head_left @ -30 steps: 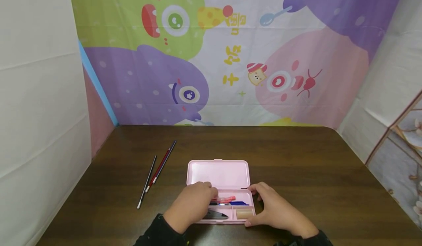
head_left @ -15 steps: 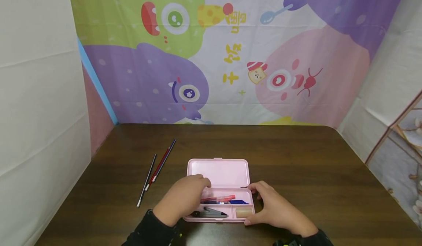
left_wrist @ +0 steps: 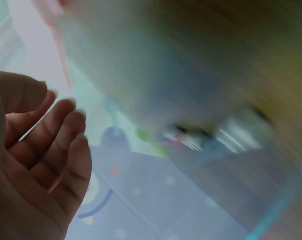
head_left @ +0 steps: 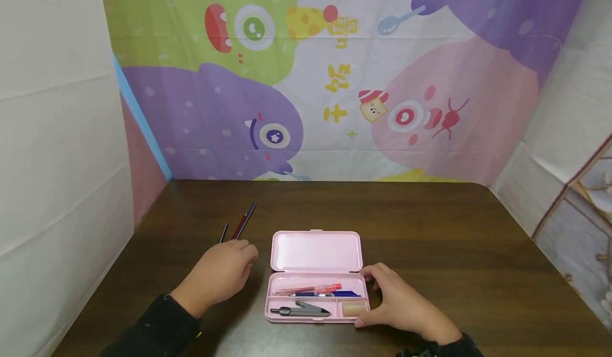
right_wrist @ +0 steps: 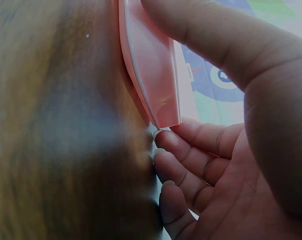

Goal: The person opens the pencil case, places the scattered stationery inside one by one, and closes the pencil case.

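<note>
A pink pencil case lies with its lid back on the table. Inside it are a red pen, a blue pen, a grey drawing compass and a beige eraser. My right hand holds the case's right end between thumb and fingers; the right wrist view shows the pink side wall between them. Left of the case, my left hand is over several slim pencils, covering their near ends. Its fingers are loosely bent, with nothing between them in the left wrist view.
The dark wooden table runs back to a cartoon-print cloth. White cloth hangs on the left side, and another cloth on the right.
My left hand has left the pencil case and moved left to the pencils, uncovering the compass and pens. The right hand has stayed at the case's right end.
</note>
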### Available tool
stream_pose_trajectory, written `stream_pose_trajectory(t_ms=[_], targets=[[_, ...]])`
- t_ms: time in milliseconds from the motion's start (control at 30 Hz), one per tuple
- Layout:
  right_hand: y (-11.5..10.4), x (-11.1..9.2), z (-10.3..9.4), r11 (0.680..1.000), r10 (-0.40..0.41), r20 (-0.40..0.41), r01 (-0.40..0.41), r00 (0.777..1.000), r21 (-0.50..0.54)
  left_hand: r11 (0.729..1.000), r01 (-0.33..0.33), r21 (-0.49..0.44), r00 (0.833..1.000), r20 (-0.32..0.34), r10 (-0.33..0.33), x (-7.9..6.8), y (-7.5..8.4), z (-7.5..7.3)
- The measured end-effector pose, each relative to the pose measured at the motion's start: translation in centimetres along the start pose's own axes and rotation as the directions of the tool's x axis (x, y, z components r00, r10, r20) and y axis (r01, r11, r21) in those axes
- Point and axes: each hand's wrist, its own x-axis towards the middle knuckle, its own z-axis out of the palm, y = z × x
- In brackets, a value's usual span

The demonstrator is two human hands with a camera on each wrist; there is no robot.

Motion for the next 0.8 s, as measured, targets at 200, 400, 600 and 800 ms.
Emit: stream_pose_trajectory(t_ms=[200, 400, 600, 800], targets=[[-0.1, 0.0, 0.0, 1.0, -0.01, 0.003, 0.01, 1.0, -0.004, 0.996, 0.073, 0.061, 0.997, 0.022, -0.074, -1.7, -2.6, 0.3], [-0.3, 0.0, -0.1, 1.0, 0.007, 0.006, -0.007, 1.0, 0.007, 0.977, 0.209, 0.038, 0.973, 0.096, -0.211, -2.6, -4.3, 0.5], [-0.2, 0.0, -0.1, 1.0, 0.023, 0.012, -0.023, 1.0, 0.008, 0.95, 0.311, -0.01, 0.933, 0.193, -0.303, -2.8, -5.4, 0.4], [-0.2, 0.0, -0.2, 1.0, 0.026, 0.013, -0.026, 1.0, 0.012, 0.92, 0.39, -0.043, 0.895, 0.25, -0.368, -2.8, -5.6, 0.2]])
